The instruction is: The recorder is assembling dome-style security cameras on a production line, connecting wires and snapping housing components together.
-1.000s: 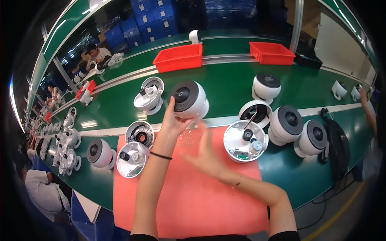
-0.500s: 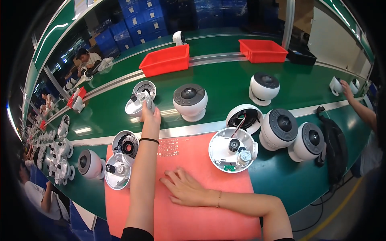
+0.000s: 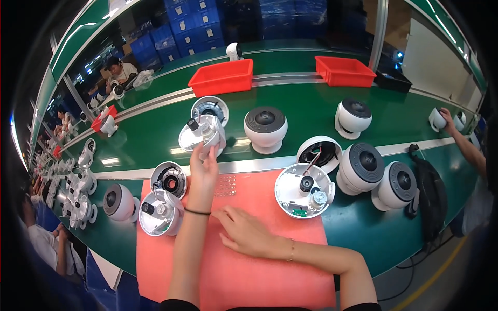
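My left hand [image 3: 203, 173] is raised over the far part of the mat, palm partly up, fingers apart and holding nothing. Its fingertips are just below an opened white camera housing [image 3: 201, 136] on the green belt; whether they touch it I cannot tell. On the pink mat [image 3: 249, 282] lies my right hand [image 3: 244, 230], fingers stretched out, near the left wrist. Beside my left forearm sits another opened camera housing [image 3: 158, 212], its dark-lined cover [image 3: 169, 179] behind it. At the mat's right side is a third opened housing [image 3: 303, 192] with wires to its cover [image 3: 320, 151].
Several closed white cameras with dark tops stand around, including one [image 3: 265, 129] on the belt and one [image 3: 360, 168] right of the mat. Small parts [image 3: 225, 185] lie in rows on the mat. Red trays [image 3: 222, 78] stand beyond the belt. A person's hand [image 3: 446, 116] touches a camera far right.
My left hand has come off the opened housing and drawn back slightly, fingers spreading. The units on the belt have moved right. My right hand still rests on the mat.
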`<state>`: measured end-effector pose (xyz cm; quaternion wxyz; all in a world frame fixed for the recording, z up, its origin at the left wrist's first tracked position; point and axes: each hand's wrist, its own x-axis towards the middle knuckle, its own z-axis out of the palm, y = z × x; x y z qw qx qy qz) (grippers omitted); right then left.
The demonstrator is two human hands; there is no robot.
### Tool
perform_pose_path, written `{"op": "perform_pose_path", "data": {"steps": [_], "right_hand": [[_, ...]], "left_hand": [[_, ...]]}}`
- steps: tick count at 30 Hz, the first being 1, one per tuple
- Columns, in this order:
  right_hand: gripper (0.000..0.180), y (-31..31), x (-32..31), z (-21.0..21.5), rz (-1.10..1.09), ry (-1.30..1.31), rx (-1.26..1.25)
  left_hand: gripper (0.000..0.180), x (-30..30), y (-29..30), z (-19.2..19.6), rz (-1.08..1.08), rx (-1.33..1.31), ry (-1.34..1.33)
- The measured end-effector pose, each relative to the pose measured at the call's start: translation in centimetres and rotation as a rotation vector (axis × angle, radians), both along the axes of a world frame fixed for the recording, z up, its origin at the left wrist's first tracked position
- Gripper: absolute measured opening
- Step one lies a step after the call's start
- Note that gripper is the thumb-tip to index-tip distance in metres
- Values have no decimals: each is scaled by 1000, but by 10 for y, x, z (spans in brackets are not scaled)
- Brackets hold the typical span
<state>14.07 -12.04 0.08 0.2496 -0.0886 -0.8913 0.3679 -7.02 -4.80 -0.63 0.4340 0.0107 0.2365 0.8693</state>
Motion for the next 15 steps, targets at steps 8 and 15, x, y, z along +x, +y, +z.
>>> {"op": "perform_pose_path", "data": {"steps": [8,15], "right_hand": [[64,45,47,74,-389,175,737],[19,40,91,59,-388,12,1029]], "left_hand": [[44,57,-114,65,-211,-111,317],[45,68,-165,73,-374,-295,364]]}}
